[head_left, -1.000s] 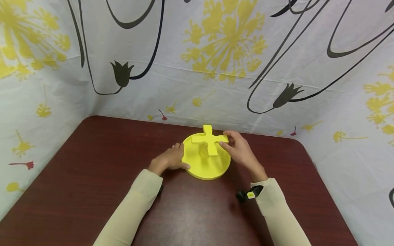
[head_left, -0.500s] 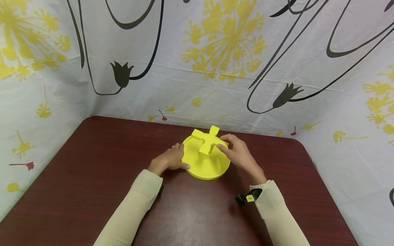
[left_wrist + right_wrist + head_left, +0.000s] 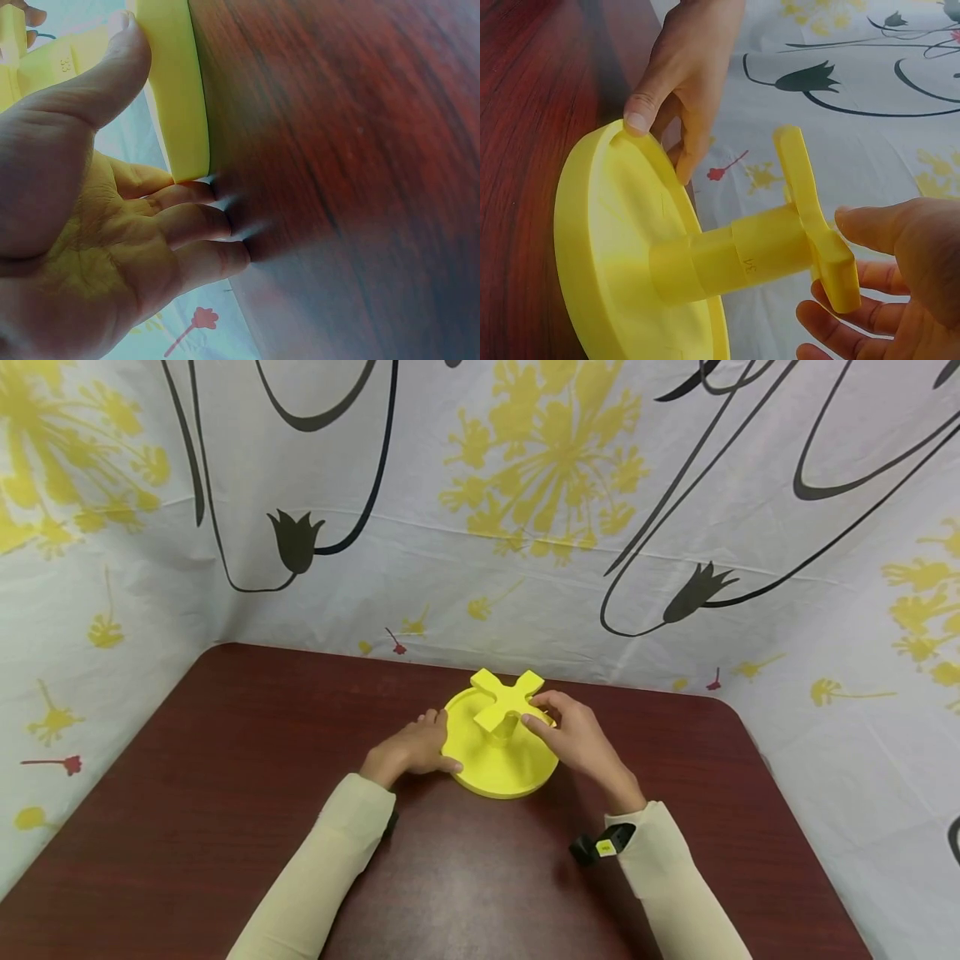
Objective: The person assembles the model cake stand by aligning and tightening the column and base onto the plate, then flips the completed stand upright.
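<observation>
On the table stands a yellow round base (image 3: 498,781) with a raised rim. From its middle rises a yellow post (image 3: 761,246), topped by a four-armed cross handle (image 3: 510,702). My left hand (image 3: 411,747) holds the base at its left side, thumb over the rim and the other fingers along the outer wall, fingertips down at the tabletop. My right hand (image 3: 581,742) has one arm of the cross between thumb and fingers, as the right wrist view shows. Small raised marks show on the post.
The dark red wooden table (image 3: 247,827) has rounded far corners. A white sheet (image 3: 390,585) with yellow, grey and red flower prints hangs behind it and at both sides. A black wrist camera (image 3: 603,843) sits on the right forearm.
The cross handle has turned clockwise, seen from above, from upright to an X. My right hand has shifted slightly left with it. The left hand and the base have stayed put.
</observation>
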{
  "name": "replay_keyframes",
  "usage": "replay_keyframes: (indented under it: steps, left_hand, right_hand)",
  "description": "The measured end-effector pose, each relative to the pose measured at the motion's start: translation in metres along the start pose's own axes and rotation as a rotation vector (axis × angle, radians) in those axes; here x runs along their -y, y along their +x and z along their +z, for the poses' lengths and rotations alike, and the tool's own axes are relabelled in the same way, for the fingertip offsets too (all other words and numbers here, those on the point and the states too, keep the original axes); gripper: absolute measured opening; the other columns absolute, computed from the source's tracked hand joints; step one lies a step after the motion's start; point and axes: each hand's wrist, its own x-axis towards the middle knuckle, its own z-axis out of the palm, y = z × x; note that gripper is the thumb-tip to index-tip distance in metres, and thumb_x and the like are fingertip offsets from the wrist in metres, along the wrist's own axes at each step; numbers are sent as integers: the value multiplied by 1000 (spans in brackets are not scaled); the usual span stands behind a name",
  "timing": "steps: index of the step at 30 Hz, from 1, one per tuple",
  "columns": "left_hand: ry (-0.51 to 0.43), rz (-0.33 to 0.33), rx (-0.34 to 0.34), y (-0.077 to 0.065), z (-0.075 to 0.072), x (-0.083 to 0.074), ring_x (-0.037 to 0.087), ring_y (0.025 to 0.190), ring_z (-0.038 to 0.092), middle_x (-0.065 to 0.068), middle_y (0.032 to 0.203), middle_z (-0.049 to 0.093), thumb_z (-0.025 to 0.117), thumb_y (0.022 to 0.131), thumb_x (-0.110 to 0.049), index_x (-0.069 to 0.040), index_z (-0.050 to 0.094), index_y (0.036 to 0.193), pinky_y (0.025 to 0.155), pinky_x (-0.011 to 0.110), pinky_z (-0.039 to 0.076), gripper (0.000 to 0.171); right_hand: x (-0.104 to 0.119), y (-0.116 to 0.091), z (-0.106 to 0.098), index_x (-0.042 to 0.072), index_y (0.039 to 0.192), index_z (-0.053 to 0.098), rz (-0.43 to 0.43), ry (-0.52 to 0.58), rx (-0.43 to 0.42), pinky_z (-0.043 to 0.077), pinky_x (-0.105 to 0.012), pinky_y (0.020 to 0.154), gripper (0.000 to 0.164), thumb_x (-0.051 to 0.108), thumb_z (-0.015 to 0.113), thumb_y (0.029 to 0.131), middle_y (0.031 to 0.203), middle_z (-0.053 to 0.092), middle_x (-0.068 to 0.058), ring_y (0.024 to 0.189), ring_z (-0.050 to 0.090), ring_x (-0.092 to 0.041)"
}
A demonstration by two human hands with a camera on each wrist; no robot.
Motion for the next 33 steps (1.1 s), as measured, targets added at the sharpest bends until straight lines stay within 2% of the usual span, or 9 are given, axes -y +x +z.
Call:
replay_keyframes:
  steps: [4,7,11,16,27,33]
  left_hand:
    - [11,3,-3,0,0,0,41,150,18,25,163,11,68,93,-43,4,7,157,120,50,22,100]
    - [18,6,-4,0,0,0,41,150,19,25,162,12,68,93,-43,4,8,157,120,50,23,100]
    - [10,9,2,0,0,0,41,150,18,24,163,12,68,93,-43,4,7,157,120,50,23,100]
    - [11,7,1,-1,0,-1,41,150,18,24,163,11,68,93,-42,4,7,157,120,49,23,100]
    - [37,12,-21,-1,1,-6,41,149,19,25,161,16,68,93,-41,6,9,156,120,48,23,99]
    - [23,-3,2,-3,3,-1,37,151,15,24,163,10,65,94,-45,3,4,158,119,49,24,100]
  right_hand:
    - [3,0,7,5,124,63,10,-55,-35,52,-44,86,43,32,73,91,121,64,-11,101,60,-28]
    - [5,1,15,5,120,64,23,-84,-93,52,-45,88,46,36,76,88,120,64,-11,103,61,-28]
    - [3,2,22,6,113,64,35,-92,-172,53,-43,84,45,39,78,86,114,67,-10,97,62,-26]
    - [1,4,25,8,107,63,46,-102,-211,51,-40,74,42,40,79,85,104,68,-8,84,59,-24]
    - [0,4,27,8,105,60,82,-90,-225,44,-35,67,42,42,77,86,99,67,-8,75,53,-23]
    - [-5,3,18,7,110,61,9,-26,-124,50,-38,77,41,39,75,88,105,64,-8,88,56,-24]
